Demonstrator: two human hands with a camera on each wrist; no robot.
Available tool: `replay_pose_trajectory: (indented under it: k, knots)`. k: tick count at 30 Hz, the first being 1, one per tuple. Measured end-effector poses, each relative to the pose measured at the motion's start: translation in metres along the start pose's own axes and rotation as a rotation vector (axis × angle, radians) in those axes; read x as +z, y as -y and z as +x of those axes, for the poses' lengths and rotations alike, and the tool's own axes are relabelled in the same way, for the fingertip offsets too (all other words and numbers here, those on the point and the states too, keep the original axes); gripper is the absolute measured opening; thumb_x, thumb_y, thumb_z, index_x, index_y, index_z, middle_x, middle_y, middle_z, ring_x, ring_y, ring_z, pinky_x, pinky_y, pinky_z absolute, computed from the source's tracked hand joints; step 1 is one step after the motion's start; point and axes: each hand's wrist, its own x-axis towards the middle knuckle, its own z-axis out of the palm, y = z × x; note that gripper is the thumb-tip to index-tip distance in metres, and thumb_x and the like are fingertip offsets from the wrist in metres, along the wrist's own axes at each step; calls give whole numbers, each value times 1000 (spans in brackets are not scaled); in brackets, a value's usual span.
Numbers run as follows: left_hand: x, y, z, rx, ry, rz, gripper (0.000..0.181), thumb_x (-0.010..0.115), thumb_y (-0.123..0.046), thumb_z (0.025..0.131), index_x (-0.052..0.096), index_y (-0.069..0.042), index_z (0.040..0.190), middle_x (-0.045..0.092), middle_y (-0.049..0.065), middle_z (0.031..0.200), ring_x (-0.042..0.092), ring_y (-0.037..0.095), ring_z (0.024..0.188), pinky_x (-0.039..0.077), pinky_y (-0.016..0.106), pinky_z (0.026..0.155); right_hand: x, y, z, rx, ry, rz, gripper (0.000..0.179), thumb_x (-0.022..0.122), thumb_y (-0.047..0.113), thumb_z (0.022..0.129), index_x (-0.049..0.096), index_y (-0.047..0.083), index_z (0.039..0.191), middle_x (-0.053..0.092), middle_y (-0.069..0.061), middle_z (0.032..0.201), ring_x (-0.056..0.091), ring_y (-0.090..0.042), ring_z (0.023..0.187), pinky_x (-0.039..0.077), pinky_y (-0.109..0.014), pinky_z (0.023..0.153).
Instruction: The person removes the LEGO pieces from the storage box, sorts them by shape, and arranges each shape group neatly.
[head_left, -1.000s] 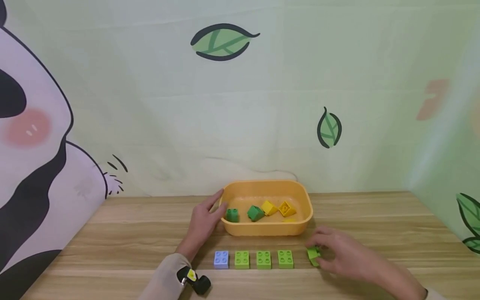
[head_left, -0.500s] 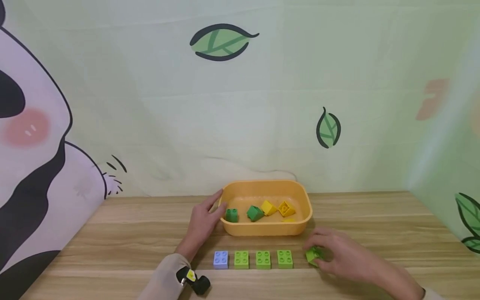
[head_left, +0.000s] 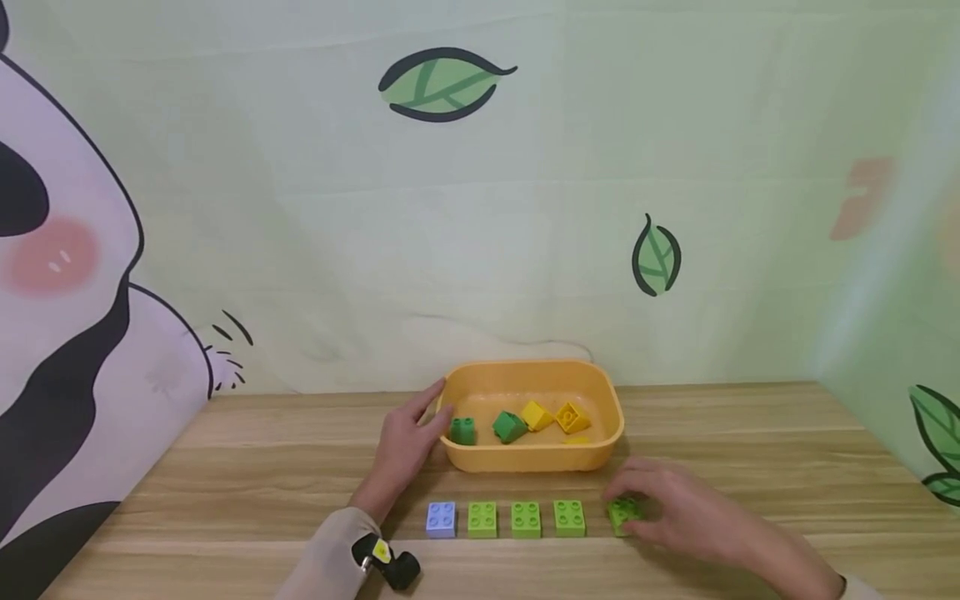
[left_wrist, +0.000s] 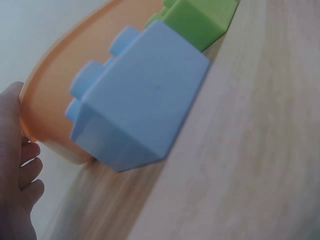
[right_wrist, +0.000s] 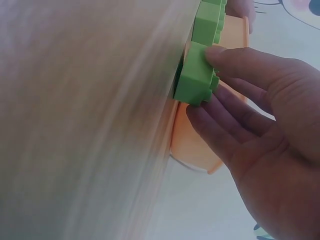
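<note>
You face a pale green backdrop (head_left: 315, 225) beyond the wood-grain surface (head_left: 750, 450), printed leaves (head_left: 442, 84) above its far edge, a printed panda (head_left: 75, 192) along its left edge.

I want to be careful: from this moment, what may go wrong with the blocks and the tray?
The right hand pinches the end green block, with only a small gap to the neighbouring green block; sliding it too far might knock the row crooked.

The left hand is on the orange tray, behind the row; if pulled closer, the tray might bump the blocks.
</note>
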Motion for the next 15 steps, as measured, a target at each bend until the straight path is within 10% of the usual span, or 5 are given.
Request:
replay_pose_trajectory:
  k: [15]
  knots:
    - [-1, 1, -1, 12, 1, -13, 52, 67, -27, 106, 57, -10, 154, 53, 9, 157, 44, 33, 149, 35, 54, 122, -7, -5, -2, 109, 92, 51, 38, 88, 15, 86, 75, 17, 121, 69, 9, 117, 63, -8, 100, 61, -36, 88]
